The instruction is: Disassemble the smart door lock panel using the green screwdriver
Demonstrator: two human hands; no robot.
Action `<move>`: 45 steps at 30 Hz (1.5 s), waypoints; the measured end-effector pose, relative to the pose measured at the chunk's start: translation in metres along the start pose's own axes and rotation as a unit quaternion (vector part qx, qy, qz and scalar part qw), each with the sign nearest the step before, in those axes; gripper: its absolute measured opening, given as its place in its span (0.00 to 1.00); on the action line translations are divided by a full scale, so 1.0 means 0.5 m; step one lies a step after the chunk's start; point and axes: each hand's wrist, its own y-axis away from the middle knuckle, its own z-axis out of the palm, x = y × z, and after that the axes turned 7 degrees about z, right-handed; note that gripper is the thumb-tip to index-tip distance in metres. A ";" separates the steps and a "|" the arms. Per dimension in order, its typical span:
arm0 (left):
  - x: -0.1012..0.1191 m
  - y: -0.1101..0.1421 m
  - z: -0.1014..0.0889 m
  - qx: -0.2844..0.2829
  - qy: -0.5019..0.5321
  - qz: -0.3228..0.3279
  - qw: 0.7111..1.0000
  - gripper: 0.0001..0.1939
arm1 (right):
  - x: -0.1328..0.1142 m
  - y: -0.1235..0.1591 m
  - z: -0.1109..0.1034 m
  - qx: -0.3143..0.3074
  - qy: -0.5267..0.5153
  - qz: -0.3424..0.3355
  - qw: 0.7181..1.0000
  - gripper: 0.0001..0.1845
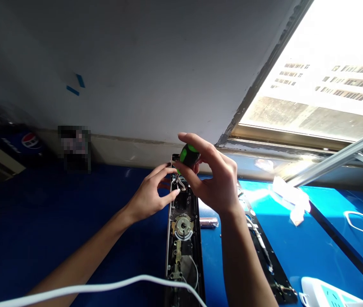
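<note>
A long, narrow black housing (pixel 186 204), which looks like an opened door lock, lies lengthwise before me with its inner parts exposed. In it sit a round metal mechanism (pixel 183 224) and, near the far end, thin light wires (pixel 180 183). My right hand (pixel 215 179) is closed around a green and black screwdriver handle (pixel 189 156), held over that far end; its tip is hard to make out. My left hand (pixel 149 192) reaches in from the left, fingers stretched and thumb apart, fingertips at the wires and the housing's edge.
A black panel (pixel 264 247) with a cable lies right of the housing, beside a silvery cylinder (pixel 209 222). A white cord (pixel 130 280) crosses the foreground. A power strip (pixel 325 294), a white cable (pixel 357 215) and crumpled paper (pixel 291 196) rest at right. A Pepsi bottle (pixel 21 138) stands left.
</note>
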 end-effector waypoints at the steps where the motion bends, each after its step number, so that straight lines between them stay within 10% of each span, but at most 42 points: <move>1: 0.000 0.000 0.000 0.001 0.000 0.001 1.000 0.21 | 0.000 0.000 0.000 -0.002 0.003 0.000 1.000 0.23; 27: -0.012 0.005 0.000 0.006 -0.025 0.013 1.000 0.21 | 0.002 -0.004 -0.001 0.004 -0.169 0.004 0.986 0.20; 45: -0.005 0.003 -0.001 0.002 -0.029 0.018 0.999 0.20 | 0.004 -0.002 -0.003 0.021 -0.099 -0.007 0.995 0.20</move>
